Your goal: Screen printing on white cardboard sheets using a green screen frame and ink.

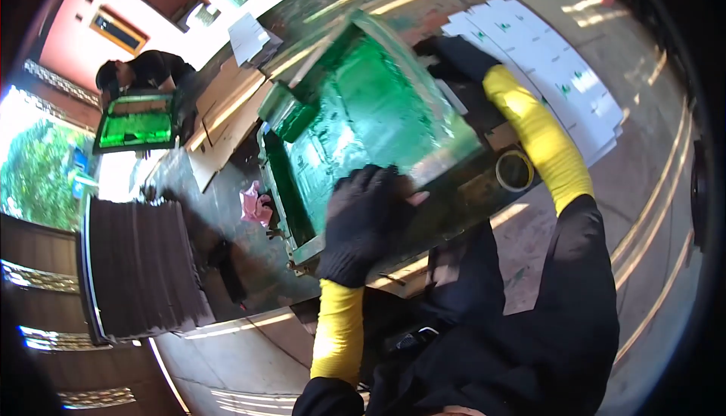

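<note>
A screen-printing frame (454, 140) smeared with wet green ink lies tilted in front of me. My left hand (367, 215), in a black fingerless-looking glove, is closed over its near edge, the thumb showing on the right. A green-coated block like a squeegee (293, 119) rests at the frame's left side. Past the frame's right side reaches my right hand (461, 59), also black-gloved. It is beside white sheets (541, 72) with small green prints; its fingers are dark and partly hidden, so their grip is unclear. Yellow sleeves cover both forearms.
A roll of tape (514, 170) sits near my right forearm. Pink crumpled cloth (255, 206) lies left of the frame. A tall stack of dark sheets (140, 265) stands far left, cardboard (227, 113) behind. Another person (144, 72) bends over a second green frame (136, 125).
</note>
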Tool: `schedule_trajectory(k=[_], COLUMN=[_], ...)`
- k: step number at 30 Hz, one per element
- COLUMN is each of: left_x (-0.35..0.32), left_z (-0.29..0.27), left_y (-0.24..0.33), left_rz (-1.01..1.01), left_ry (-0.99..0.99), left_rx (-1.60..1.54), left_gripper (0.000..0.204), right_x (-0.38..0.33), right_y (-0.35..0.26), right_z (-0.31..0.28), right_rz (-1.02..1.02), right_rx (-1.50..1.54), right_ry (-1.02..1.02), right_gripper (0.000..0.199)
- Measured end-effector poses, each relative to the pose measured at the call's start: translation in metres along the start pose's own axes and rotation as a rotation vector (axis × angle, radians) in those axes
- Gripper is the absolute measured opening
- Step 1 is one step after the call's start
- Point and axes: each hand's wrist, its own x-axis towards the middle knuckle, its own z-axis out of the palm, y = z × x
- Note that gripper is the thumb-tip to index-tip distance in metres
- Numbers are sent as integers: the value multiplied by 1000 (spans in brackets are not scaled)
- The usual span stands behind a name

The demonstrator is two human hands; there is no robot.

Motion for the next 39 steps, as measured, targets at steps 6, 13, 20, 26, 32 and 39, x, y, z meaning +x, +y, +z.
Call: schedule_trajectory(k=[6, 13, 20, 26, 32, 39], left_x=[-6, -23, -27, -37, -42, -44], left_z=[-22, -56, -62, -65, -67, -72], left_y=[6, -5, -8, -16, -30, -25], left_rz=[-83, -333, -307, -346, -314, -371], left_ry=[-34, 120, 152, 162, 223, 266], left_rx=[-105, -132, -159, -211, -269, -340], left_gripper=[32, 33, 35, 37, 40, 40], right_x=[5, 60, 70, 72, 62, 7], right_y=[-43, -178, -178, -182, -192, -122], right_z=[136, 66, 84, 67, 11, -127], right_rz=[-175, -105, -114, -141, -144, 155], right_rx=[187, -131, -86, -135, -175, -240], right_ry=[-228, -732, -836, -784, -770, -428], right_gripper=[105, 119, 142, 145, 141, 123])
